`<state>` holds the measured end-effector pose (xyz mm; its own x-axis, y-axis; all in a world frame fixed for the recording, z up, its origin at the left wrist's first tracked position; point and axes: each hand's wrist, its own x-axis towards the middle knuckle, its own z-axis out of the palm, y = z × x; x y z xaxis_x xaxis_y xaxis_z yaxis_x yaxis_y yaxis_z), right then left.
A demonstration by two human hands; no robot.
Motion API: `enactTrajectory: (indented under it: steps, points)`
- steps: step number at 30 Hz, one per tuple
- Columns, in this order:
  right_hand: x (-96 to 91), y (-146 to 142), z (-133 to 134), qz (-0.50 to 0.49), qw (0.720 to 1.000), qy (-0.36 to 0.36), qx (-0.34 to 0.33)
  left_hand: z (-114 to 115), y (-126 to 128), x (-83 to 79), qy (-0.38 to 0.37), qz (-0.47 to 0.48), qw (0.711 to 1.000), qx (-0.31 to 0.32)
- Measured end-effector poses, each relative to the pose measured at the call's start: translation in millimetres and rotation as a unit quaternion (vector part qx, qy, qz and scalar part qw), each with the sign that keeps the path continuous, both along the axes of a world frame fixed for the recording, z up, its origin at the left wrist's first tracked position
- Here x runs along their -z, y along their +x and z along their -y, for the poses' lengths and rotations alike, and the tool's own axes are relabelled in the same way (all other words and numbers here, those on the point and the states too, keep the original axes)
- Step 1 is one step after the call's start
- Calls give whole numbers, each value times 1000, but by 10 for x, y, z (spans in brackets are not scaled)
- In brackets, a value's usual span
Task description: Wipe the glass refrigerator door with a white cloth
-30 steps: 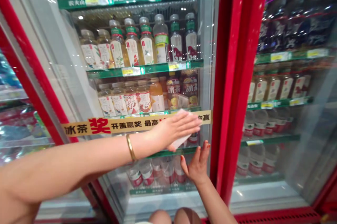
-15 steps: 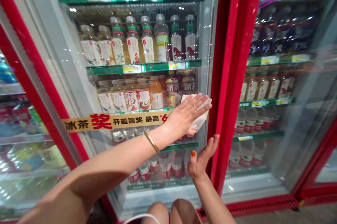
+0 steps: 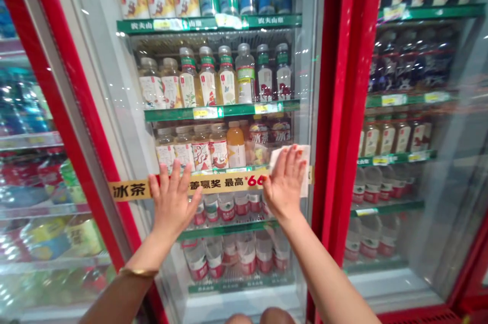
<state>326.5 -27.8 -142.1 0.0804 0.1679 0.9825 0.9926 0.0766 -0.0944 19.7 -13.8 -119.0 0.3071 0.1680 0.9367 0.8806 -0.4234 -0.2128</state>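
Drinks fridges, side by side, in red frames (image 3: 351,110); lights glint off the glass. Behind the middle glass door (image 3: 310,85), green-edged shelves (image 3: 244,109) carry upright bottles (image 3: 208,80): pale teas with white labels, an orange drink (image 3: 236,149), clear bottles (image 3: 246,255) with red-and-white labels low down. A yellow strip (image 3: 234,183) with black and red lettering runs across the pane.

Person facing it, both arms stretched forward, knees (image 3: 277,316) just visible at the bottom.

Right hand (image 3: 286,184): palm toward the door, laid over a thin white sheet (image 3: 305,179), paper or cloth, I can't say which. Fingers straight, slightly apart, thumb out to the left; no pinch seen. Sheet lies against the pane at the strip's right end, its edges showing above and right of the fingers.

Left hand (image 3: 172,207): no sheet there; fingers fanned, thumb wide, in front of the strip's lettering. Contact with the glass: can't tell. Gold bangle (image 3: 139,272) on that wrist.
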Motion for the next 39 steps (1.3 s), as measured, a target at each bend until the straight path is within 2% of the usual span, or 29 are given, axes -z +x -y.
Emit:
enactTrajectory:
  steps: [1, 3, 5, 6, 8, 10, 12, 13, 15, 16, 18, 19, 20, 22, 24, 25, 26, 28, 30, 31, 33, 35, 37, 39]
  points:
    - [65, -134, 12, 63, 998, 0, -9, -37, -60, 4, 6, 6, 1000, -2]
    - [267, -307, 80, 211, 977, 4, -38, -96, -80, 19, 25, 2, 1000, -2]
    - [440, -267, 166, 297, 953, 8, -56, -124, -33, 32, 38, 4, 999, -3]
    - [468, -177, 196, 300, 952, 8, -54, -128, -6, 35, 42, 6, 999, -2]
    - [366, 45, 196, 247, 969, 11, -31, -126, 29, 36, 47, 8, 999, 2]
    - [131, 173, 123, 157, 987, 19, -2, -121, 35, 34, 54, 9, 998, 5]
    - [-54, 135, 30, 86, 996, 14, 12, -118, 24, 33, 58, 10, 998, 2]
    - [-80, 78, 0, 84, 996, 3, 4, -118, 18, 32, 59, 10, 998, -1]
    - [9, -8, -2, 171, 984, -26, -44, -118, 12, 33, 61, 8, 998, -2]
    - [94, -1, 22, 236, 968, -35, -74, -119, 12, 36, 64, 7, 998, -2]
    - [221, 146, 86, 306, 946, -34, -104, -126, 18, 46, 68, 8, 998, 1]
    - [218, 263, 111, 299, 949, -27, -100, -132, 20, 53, 67, 9, 998, 3]
    - [158, 379, 122, 266, 960, -18, -86, -140, 20, 61, 64, 12, 998, 6]
    - [-79, 513, 98, 157, 987, -5, -41, -157, 11, 78, 50, 18, 998, 12]
    - [-294, 448, 37, 81, 996, -20, -16, -169, -5, 88, 37, 24, 999, 20]
    - [-325, 360, 14, 78, 996, -38, -21, -172, -13, 90, 32, 26, 999, 24]
    - [-286, 262, 6, 108, 991, -62, -40, -173, -19, 89, 29, 26, 999, 26]
    - [-21, 135, 53, 239, 959, -110, -111, -167, -22, 85, 33, 23, 999, 24]
    - [345, 204, 153, 338, 922, -108, -153, -159, -16, 86, 39, 18, 999, 17]
    - [492, 310, 198, 348, 920, -92, -153, -156, -12, 89, 40, 16, 999, 15]
    - [617, 554, 229, 299, 945, -53, -123, -159, -9, 97, 33, 16, 999, 19]
    - [550, 656, 166, 191, 978, -37, -74, -171, -17, 101, 14, 25, 999, 27]
    - [476, 503, 62, 100, 993, -39, -43, -182, -31, 97, -11, 34, 999, 31]
    - [568, 186, 15, 106, 991, -46, -61, -177, -42, 100, -24, 32, 999, 28]
